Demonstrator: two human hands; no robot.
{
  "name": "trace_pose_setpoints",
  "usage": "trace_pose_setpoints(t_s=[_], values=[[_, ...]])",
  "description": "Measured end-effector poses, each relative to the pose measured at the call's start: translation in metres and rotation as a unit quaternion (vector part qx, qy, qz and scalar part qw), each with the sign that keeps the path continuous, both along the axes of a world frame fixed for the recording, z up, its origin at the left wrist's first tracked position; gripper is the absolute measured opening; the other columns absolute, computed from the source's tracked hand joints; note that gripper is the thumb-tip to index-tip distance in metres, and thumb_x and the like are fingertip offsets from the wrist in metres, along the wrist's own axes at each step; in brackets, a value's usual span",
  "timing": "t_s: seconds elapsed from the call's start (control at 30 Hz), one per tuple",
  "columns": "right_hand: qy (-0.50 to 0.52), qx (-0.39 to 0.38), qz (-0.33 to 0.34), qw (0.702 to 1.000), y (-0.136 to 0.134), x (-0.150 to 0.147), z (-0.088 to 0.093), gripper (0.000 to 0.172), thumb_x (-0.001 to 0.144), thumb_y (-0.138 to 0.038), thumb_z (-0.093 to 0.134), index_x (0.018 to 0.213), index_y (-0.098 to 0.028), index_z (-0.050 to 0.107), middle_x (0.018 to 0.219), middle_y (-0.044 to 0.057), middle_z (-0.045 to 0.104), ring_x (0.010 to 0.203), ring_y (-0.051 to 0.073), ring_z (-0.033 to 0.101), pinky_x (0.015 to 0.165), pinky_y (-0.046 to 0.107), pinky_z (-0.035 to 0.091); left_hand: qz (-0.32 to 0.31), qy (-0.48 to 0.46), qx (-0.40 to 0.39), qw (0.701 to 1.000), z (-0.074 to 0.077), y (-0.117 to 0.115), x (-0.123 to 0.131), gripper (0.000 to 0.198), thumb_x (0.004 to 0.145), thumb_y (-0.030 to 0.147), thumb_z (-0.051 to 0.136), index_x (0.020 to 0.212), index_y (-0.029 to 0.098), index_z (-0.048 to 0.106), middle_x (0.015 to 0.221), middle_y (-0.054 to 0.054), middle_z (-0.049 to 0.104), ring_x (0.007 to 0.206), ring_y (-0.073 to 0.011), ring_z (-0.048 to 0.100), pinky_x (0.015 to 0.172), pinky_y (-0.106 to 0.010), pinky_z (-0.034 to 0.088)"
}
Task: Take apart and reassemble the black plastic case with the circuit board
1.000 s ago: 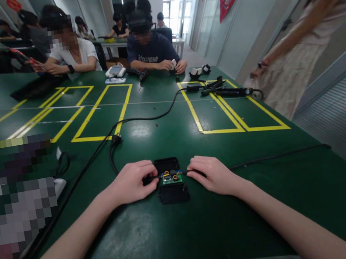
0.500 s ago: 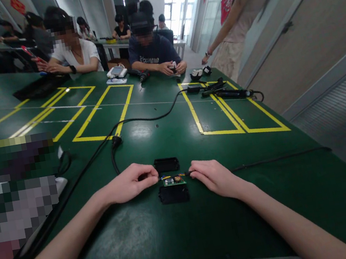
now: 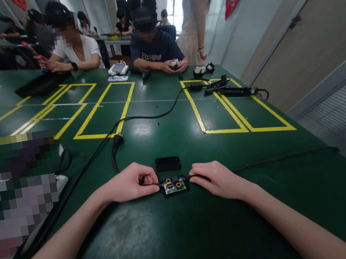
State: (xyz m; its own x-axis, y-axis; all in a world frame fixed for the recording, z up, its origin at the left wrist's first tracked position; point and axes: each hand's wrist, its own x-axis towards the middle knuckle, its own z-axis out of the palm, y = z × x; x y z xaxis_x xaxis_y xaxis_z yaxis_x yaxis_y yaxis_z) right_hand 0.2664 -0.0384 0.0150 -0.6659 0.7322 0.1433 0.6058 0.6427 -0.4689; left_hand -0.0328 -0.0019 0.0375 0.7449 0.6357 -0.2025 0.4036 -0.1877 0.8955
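A small green circuit board (image 3: 175, 186) with copper coils lies over the nearer black case half (image 3: 185, 190). Black cables run from its two ends. My left hand (image 3: 135, 181) pinches the cable at the board's left end. On the other side, my right hand (image 3: 212, 179) is closed on the right cable (image 3: 265, 162), close to the board. The other black case half (image 3: 167, 163) lies just beyond, open side up. A black plug (image 3: 117, 140) rests beyond my left hand.
Yellow tape (image 3: 226, 131) marks rectangles on the green table (image 3: 128, 238). A black tool (image 3: 236, 92) with its cord lies back right, a drill (image 3: 146, 73) farther back. Blurred items sit at left. People sit across; one person stands behind.
Both hands have brought the board down onto the nearer case half, and its face with the coils now shows. The standing person has moved left in the view.
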Motion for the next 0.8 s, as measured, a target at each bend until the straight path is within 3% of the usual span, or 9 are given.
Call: trace_pose_setpoints(t_s=[0.17,0.53,0.8], values=[[0.023,0.015,-0.008,1.000,0.003,0.001,-0.004,0.028,0.108,-0.037,0.048,0.096,-0.019,0.067,0.085,0.004,0.070,0.070,0.015,0.064,0.066,0.026,0.046,0.031,-0.007,0.063,0.997,-0.003,0.001,0.003,0.023,0.084,0.035,0.069,0.076,0.013,0.068,0.061,0.004,0.054,0.055,-0.0085,0.045,0.053,-0.020,0.034],[0.054,0.053,-0.002,0.997,0.005,-0.001,-0.004,0.015,0.103,-0.026,0.055,0.095,-0.019,0.066,0.082,0.003,0.068,0.072,0.015,0.063,0.065,0.026,0.046,0.039,-0.006,0.187,0.982,-0.009,0.002,0.003,0.011,0.083,0.026,0.069,0.080,0.015,0.070,0.064,0.004,0.058,0.057,-0.0085,0.050,0.056,-0.019,0.038],[0.031,0.097,0.016,0.995,0.008,0.001,-0.007,0.022,0.105,-0.028,0.052,0.099,-0.018,0.072,0.089,0.007,0.071,0.080,0.019,0.065,0.072,0.031,0.052,0.025,-0.031,0.244,0.969,-0.016,0.004,0.001,0.012,0.088,0.025,0.067,0.090,0.016,0.074,0.077,-0.001,0.066,0.067,-0.0115,0.055,0.063,-0.022,0.043]])
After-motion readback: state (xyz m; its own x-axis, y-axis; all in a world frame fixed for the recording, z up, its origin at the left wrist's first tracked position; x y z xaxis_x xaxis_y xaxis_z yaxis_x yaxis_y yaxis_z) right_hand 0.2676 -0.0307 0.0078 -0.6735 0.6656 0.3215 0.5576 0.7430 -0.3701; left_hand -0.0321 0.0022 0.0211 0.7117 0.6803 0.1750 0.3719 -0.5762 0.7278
